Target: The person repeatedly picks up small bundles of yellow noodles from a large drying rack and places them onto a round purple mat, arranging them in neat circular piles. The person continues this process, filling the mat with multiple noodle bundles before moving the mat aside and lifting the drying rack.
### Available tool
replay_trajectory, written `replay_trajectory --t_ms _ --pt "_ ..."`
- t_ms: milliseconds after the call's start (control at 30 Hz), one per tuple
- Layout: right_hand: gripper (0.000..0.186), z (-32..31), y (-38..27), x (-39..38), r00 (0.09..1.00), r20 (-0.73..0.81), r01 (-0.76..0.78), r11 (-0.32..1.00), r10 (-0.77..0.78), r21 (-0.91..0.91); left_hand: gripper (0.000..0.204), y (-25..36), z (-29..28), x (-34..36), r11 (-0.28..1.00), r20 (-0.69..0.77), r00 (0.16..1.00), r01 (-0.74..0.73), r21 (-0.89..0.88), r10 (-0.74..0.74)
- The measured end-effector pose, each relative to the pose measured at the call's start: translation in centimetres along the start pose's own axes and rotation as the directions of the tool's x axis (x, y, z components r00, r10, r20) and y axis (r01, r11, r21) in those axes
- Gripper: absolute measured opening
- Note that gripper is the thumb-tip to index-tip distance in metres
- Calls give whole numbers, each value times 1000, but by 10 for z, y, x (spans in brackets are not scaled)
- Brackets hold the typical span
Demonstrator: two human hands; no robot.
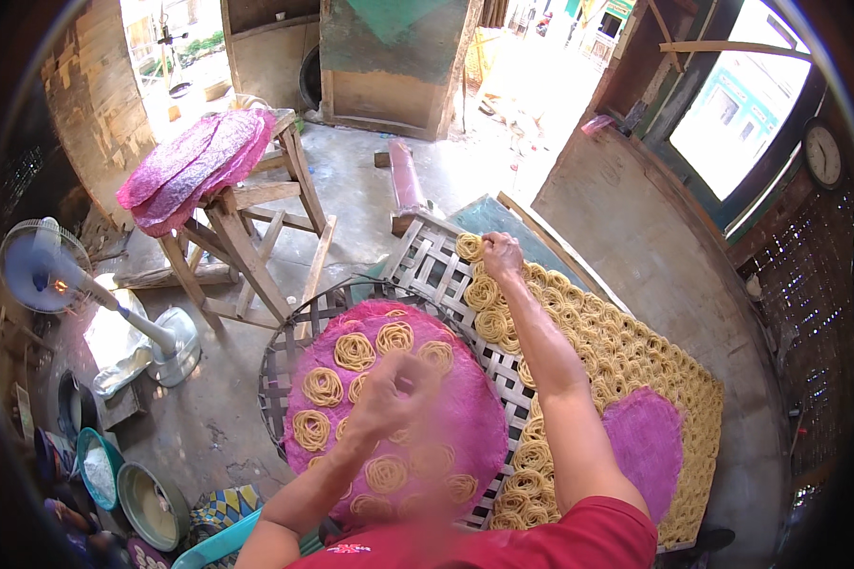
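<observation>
My right hand (502, 254) reaches to the top end of a slatted rack (425, 261), its fingers closed on a pale yellow noodle nest (469, 247). Rows of similar nests (635, 351) cover much of the rack, and a loose pink mesh sheet (640, 450) lies over some at the right. Below and left, my left hand (398, 389) hangs over a pink mesh round (484, 427) dotted with several nests (322, 386), on a dark woven tray (275, 365). That hand is smeared by motion, so what its fingers hold is unclear.
A wooden stand (232, 237) with stacked pink sheets (194, 161) stands back left, beside a pedestal fan (45, 266). Basins (152, 503) sit lower left. A pink roll (406, 175) lies behind the rack. A wall with a clock (822, 154) rises at the right; bright doorways open at the back.
</observation>
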State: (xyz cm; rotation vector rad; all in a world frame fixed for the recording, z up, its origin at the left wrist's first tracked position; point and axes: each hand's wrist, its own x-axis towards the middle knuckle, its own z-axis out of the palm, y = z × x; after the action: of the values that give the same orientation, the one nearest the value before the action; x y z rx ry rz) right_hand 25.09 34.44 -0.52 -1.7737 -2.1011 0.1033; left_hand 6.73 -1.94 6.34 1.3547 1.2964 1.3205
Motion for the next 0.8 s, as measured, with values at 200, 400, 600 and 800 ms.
replay_trajectory --t_ms 200,400,600,800 --pt "43 -51 -22 -59 985 88 113 943 -147 312 25 -12 -13 44 997 -66 998 -10 76 15" --pt "56 -95 -51 -136 686 398 -321 238 -610 917 34 -21 -18 127 974 94 995 63 -219 -43" --pt "25 -57 -17 -88 924 353 -198 609 -145 768 48 -48 -37 81 577 -125 956 -55 815 267" --pt "34 -12 -17 -44 975 205 -86 709 -84 700 34 -66 -38 44 495 -21 972 -100 863 233"
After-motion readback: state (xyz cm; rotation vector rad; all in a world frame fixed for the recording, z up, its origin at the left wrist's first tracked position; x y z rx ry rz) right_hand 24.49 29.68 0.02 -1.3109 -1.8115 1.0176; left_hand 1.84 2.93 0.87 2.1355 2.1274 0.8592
